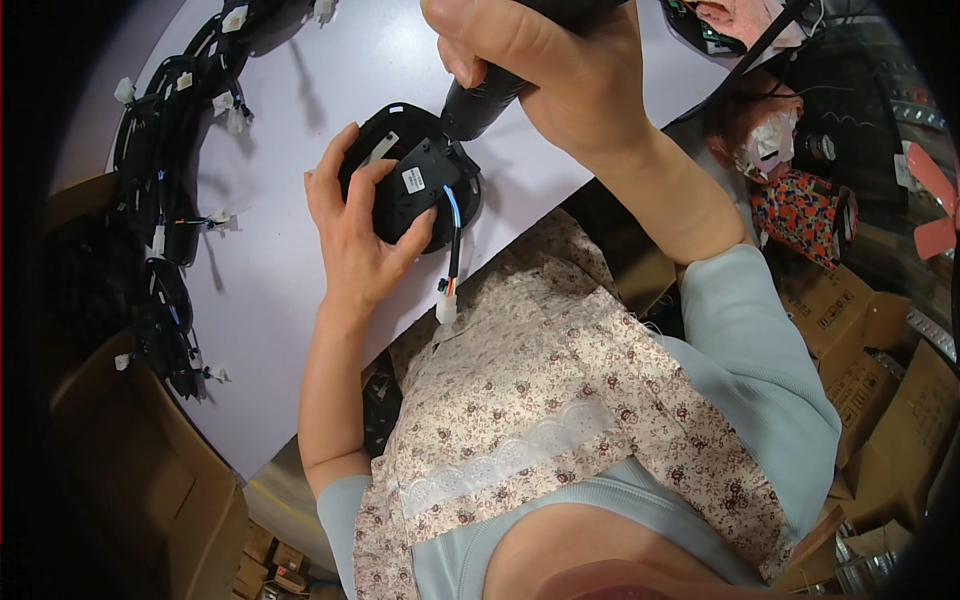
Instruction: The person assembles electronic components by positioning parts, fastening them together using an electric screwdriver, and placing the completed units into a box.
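On the pale table lies a black round plastic housing [395, 130] with a black module [428, 172] seated inside it. My left hand [362, 225] grips the housing from the left, thumb and fingers on the housing and module. A short cable [456, 235] with blue wires runs from the module to a white connector [446, 307] hanging at the table's near edge. My right hand [575, 85] is wrapped round a black power screwdriver [485, 105]. The driver's nose meets the upper right of the module; its tip is hidden.
Bundled black wire harnesses [180, 130] with white connectors lie along the table's left side. A cardboard box [150, 470] stands at lower left. More cartons [850, 340], a patterned fabric bag [805, 215] and a pink fan [935, 200] are at right. A black cable [755, 55] crosses the upper right.
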### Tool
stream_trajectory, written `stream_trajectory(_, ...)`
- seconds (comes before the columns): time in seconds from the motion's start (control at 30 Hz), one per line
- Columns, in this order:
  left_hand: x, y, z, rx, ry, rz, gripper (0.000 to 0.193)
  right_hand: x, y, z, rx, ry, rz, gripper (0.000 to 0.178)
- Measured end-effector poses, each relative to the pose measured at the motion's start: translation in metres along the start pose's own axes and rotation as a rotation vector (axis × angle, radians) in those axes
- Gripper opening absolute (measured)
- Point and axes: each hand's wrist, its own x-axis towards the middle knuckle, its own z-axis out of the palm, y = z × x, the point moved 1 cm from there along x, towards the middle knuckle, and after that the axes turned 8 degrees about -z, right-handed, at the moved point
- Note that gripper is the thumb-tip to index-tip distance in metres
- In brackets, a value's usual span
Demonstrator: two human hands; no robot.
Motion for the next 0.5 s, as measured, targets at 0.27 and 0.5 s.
stream_trajectory(0.27,0.0011,0.0014,0.0007,-0.009,0.006,-0.006,0.05,-0.004,-0.0018,0.0025,0.017,-0.033,0.026,0.016)
stream_trajectory(0.5,-0.0002,0.0002,-0.0002,-0.022,0.014,-0.001,0.052,-0.0017,0.0066,0.0075,-0.064,-0.084,-0.024,0.016)
